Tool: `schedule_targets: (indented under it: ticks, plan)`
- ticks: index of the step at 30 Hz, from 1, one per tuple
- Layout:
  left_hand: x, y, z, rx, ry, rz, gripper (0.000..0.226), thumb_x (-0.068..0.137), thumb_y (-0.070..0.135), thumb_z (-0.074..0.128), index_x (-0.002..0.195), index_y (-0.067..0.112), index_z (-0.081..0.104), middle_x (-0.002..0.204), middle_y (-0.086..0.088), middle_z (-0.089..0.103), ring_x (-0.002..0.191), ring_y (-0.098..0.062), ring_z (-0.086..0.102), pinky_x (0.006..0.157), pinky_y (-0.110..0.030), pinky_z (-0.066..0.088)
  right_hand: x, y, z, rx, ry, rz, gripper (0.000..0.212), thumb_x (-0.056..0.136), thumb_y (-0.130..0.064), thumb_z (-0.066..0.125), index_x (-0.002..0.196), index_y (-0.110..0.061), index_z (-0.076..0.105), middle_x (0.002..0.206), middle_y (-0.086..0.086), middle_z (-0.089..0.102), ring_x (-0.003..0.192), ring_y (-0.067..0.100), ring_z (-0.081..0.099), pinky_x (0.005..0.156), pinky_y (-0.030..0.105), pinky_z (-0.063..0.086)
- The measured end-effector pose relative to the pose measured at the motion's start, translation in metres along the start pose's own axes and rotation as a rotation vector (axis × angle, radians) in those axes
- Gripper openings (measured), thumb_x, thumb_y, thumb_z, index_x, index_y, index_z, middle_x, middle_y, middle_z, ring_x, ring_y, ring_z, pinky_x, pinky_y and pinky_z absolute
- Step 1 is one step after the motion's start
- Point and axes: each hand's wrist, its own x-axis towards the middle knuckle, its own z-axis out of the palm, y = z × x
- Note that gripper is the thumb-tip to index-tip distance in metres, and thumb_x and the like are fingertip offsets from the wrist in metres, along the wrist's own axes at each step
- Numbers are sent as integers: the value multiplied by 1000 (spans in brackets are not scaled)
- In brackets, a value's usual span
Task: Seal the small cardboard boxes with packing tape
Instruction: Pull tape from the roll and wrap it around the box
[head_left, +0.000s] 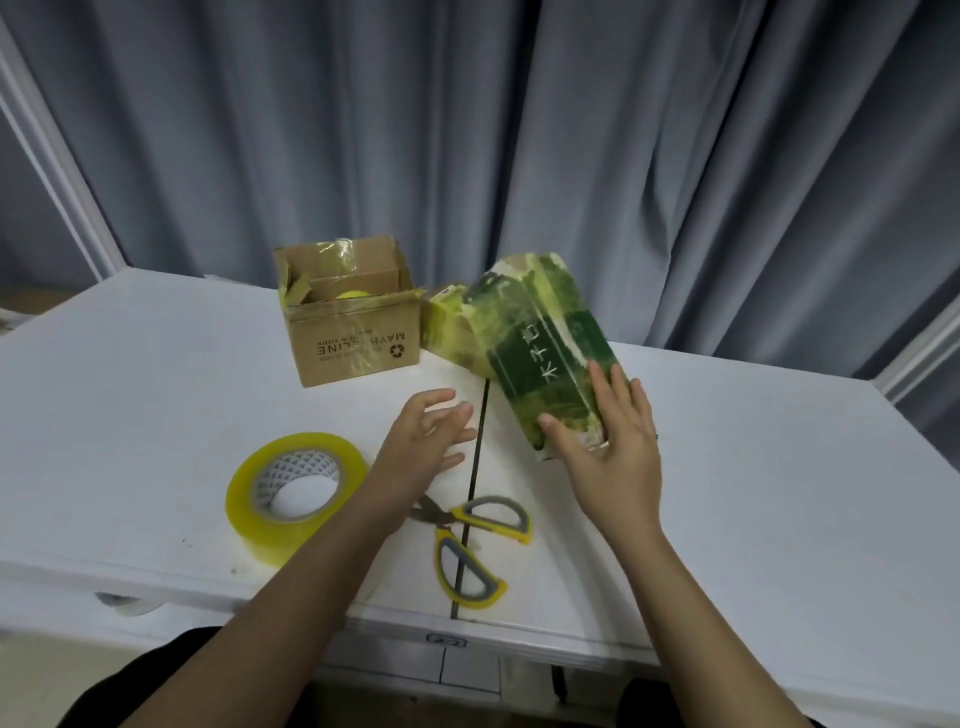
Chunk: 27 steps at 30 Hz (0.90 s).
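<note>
A green printed box (535, 332) is tilted up off the white table (156, 395), its far end raised. My right hand (610, 441) lies against its near end with the fingers spread nearly straight. To the left of the box my left hand (426, 441) hovers above the table, fingers relaxed and holding nothing. A brown cardboard box (353, 338) with its top flaps open stands behind, with something yellow inside. A roll of yellowish packing tape (293, 493) lies left of my left wrist.
Yellow-handled scissors (467, 545) lie near the front edge between my forearms, their blades hidden under my left wrist. A dark seam (475, 467) splits the tabletop. Grey curtains hang close behind the table.
</note>
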Motion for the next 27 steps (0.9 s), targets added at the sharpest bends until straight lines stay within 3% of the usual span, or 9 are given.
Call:
schedule_targets:
  ticks: [6,11,17,19,22,27]
  plan:
    - [10,4,1,249,-34,-12,22,95,24,55,117,23,52,107,8,61,108,-16,59,90,-34,50,76,45,12,-353,-18,116,68,89,-37,60,148,-19,31,156,9,24,144,30,9,113,49,25]
    - [19,-2,-1,362,-59,-38,25,94,23,55,120,22,54,110,8,59,106,-13,59,97,-36,47,109,72,39,-611,-84,239,65,94,-32,54,149,-12,26,157,16,17,145,37,6,115,54,13]
    - [32,-5,-3,358,-55,-41,24,94,20,56,118,19,57,113,3,60,106,-14,59,96,-34,47,112,83,54,-813,-322,234,69,97,-44,39,153,-21,7,161,10,-3,145,37,-10,116,55,-1]
    - [35,-5,-1,343,-37,-42,24,93,18,56,117,20,58,111,6,60,104,-11,59,96,-34,47,112,75,52,-786,-289,204,79,92,-44,46,153,-22,3,160,11,-7,145,36,-14,114,56,-6]
    - [38,-4,1,302,-10,-41,23,93,16,56,115,20,59,108,7,60,93,-3,59,88,-31,49,109,52,58,-620,-213,9,77,85,-31,57,151,-19,19,160,13,6,146,33,-4,116,54,-2]
    - [41,5,-11,204,76,-3,20,94,16,55,113,23,58,107,8,61,91,-4,61,80,-26,51,112,2,99,-360,-350,-275,64,90,-24,56,149,-19,30,159,9,15,146,28,9,118,46,11]
